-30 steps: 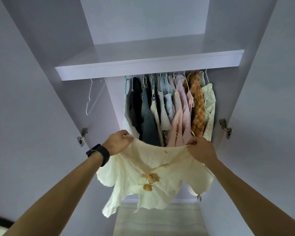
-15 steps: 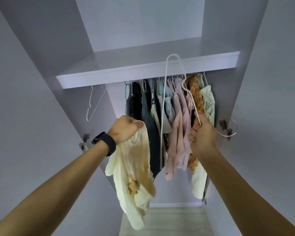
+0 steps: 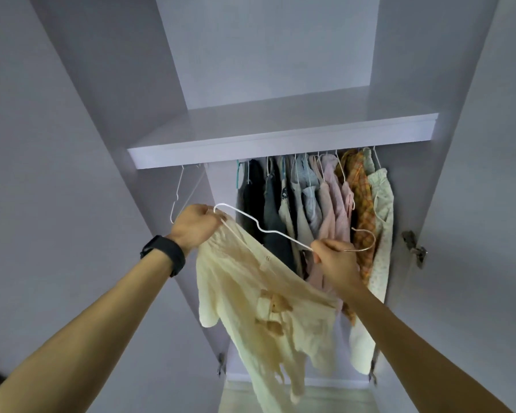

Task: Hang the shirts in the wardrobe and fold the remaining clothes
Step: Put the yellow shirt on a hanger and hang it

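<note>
A moment ago the hanger (image 3: 264, 231) stood up tall in the right hand (image 3: 335, 263). Now it lies sideways, with one end up by the left hand (image 3: 195, 226). The left hand pinches the yellow shirt (image 3: 259, 293) near its neck. The right hand grips the hanger by its hook. That end may be inside the shirt already, but it is hard to see. The shirt is not hung yet. In the middle of the frame, clothes (image 3: 325, 204) hang under a white shelf (image 3: 280, 135).
</note>
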`<state>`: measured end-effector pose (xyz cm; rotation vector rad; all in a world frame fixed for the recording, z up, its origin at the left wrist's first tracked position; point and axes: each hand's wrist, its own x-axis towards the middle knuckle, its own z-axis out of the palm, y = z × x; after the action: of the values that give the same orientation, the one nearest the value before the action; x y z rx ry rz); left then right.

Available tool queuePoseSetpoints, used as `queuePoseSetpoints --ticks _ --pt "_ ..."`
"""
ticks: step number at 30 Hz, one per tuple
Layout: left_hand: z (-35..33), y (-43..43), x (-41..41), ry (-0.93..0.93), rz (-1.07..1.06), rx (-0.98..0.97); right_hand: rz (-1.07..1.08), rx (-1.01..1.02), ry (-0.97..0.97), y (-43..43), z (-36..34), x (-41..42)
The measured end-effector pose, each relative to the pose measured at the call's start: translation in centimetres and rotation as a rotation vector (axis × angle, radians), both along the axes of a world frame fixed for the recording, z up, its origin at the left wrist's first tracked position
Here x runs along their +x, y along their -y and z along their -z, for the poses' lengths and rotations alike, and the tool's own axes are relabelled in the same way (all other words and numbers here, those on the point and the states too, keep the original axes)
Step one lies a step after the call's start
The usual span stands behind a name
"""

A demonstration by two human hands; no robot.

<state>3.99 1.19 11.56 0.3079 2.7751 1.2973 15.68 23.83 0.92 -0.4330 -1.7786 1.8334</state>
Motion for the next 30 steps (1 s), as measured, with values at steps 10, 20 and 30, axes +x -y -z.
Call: queuePoseSetpoints --ticks 10,20,30 --pt "0.0 2.6 -1.7 -0.022 -0.077 -0.185 -0.076 0.374 0.139 -1.9 -2.5 -1.6" --pt "-0.9 2.3 -2.0 -0.127 0.022 -0.359 -0.164 0.709 0.25 -1.8 -4.8 -2.9" --pt "2.5 -1.5 0.1 0.25 0.252 0.042 -0.289 0.9 0.298 0.7 -8.2 -5.6"
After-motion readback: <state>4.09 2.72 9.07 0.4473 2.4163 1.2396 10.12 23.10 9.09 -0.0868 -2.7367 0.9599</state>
